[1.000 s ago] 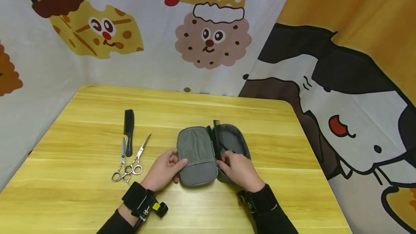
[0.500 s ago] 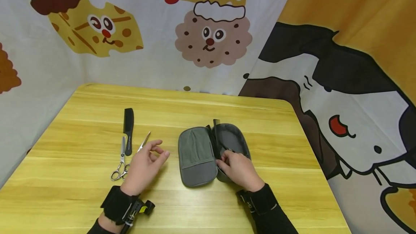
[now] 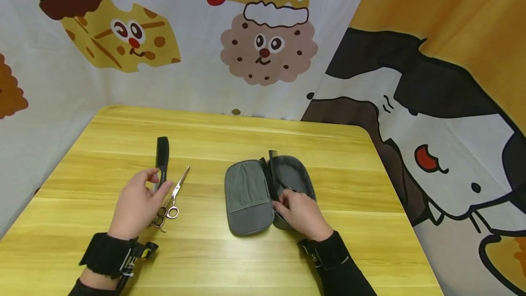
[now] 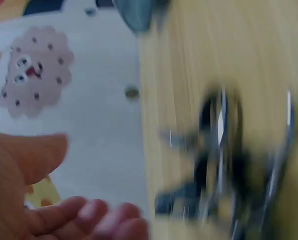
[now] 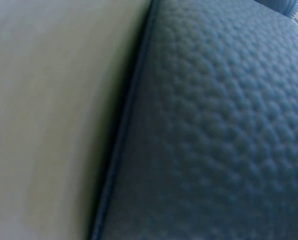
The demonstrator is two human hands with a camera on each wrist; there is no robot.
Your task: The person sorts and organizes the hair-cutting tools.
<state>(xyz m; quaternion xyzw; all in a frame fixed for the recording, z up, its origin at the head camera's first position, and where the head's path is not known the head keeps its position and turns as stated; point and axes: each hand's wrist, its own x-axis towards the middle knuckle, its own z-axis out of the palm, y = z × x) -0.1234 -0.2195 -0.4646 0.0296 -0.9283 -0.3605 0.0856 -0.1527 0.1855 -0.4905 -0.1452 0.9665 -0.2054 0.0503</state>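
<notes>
Spreading out in yellow, streaky wood grain with rounded far corners, the desk [image 3: 230, 266] carries an unfolded gray case [image 3: 249, 200] just toward three o'clock of its middle. At five o'clock on that case, the right hand [image 3: 302, 214] pinches its inner edge with curled fingers; pebbled dark covering fills most of the right wrist view. At nine o'clock, the left hand [image 3: 137, 204] hovers with thumb and fingers spread fairly wide beside silver scissors [image 3: 176, 192] and partly over a black comb [image 3: 162, 152]; metal there blurs in the left wrist view. White cloth [image 3: 197, 58] backs the desk at twelve o'clock, printed with a biscuit face [image 3: 269, 65] and, toward half past ten, a cheese face [image 3: 100, 49]. Orange cloth [image 3: 444, 3] hangs toward half past one.
</notes>
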